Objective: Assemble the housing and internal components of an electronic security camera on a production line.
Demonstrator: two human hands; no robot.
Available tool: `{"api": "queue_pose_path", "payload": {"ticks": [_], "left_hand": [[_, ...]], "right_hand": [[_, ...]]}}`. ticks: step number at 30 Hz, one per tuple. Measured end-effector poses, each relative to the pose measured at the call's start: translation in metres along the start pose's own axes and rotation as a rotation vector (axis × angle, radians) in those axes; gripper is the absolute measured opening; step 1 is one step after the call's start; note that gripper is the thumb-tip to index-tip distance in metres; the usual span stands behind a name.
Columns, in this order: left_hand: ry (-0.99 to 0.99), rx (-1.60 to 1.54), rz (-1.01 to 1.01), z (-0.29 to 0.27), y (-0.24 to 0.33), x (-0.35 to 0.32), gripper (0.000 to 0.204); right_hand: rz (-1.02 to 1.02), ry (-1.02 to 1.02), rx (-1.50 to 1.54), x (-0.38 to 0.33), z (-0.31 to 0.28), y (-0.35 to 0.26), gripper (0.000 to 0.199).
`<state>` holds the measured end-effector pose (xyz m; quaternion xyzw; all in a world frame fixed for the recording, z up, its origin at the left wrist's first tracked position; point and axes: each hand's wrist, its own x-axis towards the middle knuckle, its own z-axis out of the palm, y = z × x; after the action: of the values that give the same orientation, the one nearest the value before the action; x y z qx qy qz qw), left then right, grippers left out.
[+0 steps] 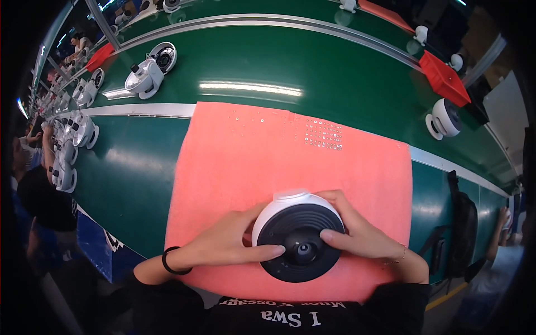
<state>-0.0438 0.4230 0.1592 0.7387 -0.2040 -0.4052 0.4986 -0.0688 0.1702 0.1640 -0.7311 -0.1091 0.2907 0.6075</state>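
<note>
Between both hands I hold a round white security camera (304,220) with a black ringed front and a dark lens dome facing up toward me. My left hand (240,234) grips its left side, thumb lying on the black front beside the dome. On the other side my right hand (352,229) wraps the housing, with its thumb pressed on the front near the lens. The camera is over a pink foam mat (234,162). Small screws (324,135) stand in rows near the mat's far edge, with a few loose ones to their left. The camera's underside is hidden.
A green conveyor belt (245,61) runs past the far side of the bench. It carries an opened white camera (146,77) at left and a closed one (445,119) at right, near a red tray (444,78). More camera units (81,129) and co-workers are at left. A black bag (463,223) lies at right.
</note>
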Motion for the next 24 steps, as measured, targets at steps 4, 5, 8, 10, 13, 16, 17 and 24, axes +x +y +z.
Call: {"api": "queue_pose_path", "payload": {"ticks": [4,5,8,10,13,16,17,24], "left_hand": [[0.352,-0.052,0.329,0.006,0.009,-0.002,0.083],[0.402,0.053,0.405,0.005,0.012,0.0,0.086],[0.473,0.148,0.506,-0.003,0.012,0.005,0.088],[0.489,0.016,0.441,-0.011,0.016,0.003,0.088],[0.499,0.09,0.504,-0.031,0.019,0.009,0.087],[0.505,0.141,0.51,-0.033,0.027,0.003,0.087],[0.517,0.188,0.566,-0.032,0.02,0.004,0.087],[0.581,0.236,0.569,-0.017,0.018,-0.01,0.087]], "right_hand": [[-0.243,0.213,-0.144,0.008,0.006,-0.019,0.084],[-0.258,0.217,-0.153,0.012,0.004,-0.018,0.084],[-0.558,0.362,-0.333,0.033,-0.003,-0.012,0.081],[-0.567,0.388,-0.33,0.047,-0.003,-0.022,0.072],[-0.526,0.387,-0.256,0.061,-0.007,-0.032,0.065],[-0.522,0.418,-0.32,0.059,-0.006,-0.034,0.064],[-0.546,0.43,-0.277,0.057,-0.001,-0.036,0.061],[-0.652,0.438,-0.429,0.047,0.003,-0.036,0.062]]}}
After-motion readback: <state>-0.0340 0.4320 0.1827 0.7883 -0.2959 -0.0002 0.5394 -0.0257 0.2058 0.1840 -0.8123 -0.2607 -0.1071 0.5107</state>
